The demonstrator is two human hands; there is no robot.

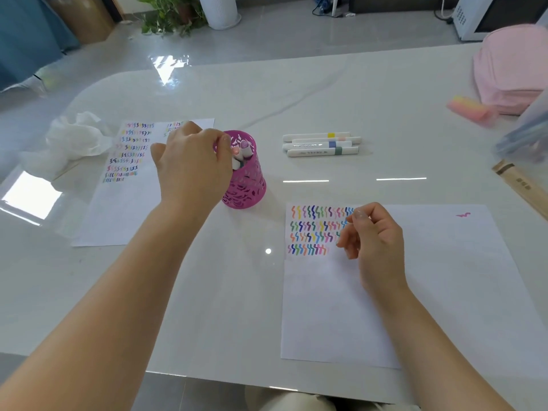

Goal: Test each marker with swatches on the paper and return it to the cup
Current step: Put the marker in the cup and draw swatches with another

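Note:
A pink perforated cup (pixel 246 185) stands mid-table with a few capped markers (pixel 244 148) in it. My left hand (pixel 192 167) hovers at its left rim. Its fingertips bend over the rim beside a pink-capped marker, and the thumb is stretched away to the left, so no grip shows. My right hand (pixel 373 241) rests loosely curled and holds nothing. It lies on the white paper (pixel 430 286), over the right end of rows of coloured swatches (pixel 314 229). Several white markers (pixel 321 143) lie side by side beyond the cup to the right.
A second swatch-covered sheet (pixel 127 209) lies at the left with a crumpled tissue (pixel 74 137) beside it. At the far right are a pink bag (pixel 510 69), a pink-yellow block (pixel 470 109), a clear box of pens (pixel 525 137) and a wooden box (pixel 522 185).

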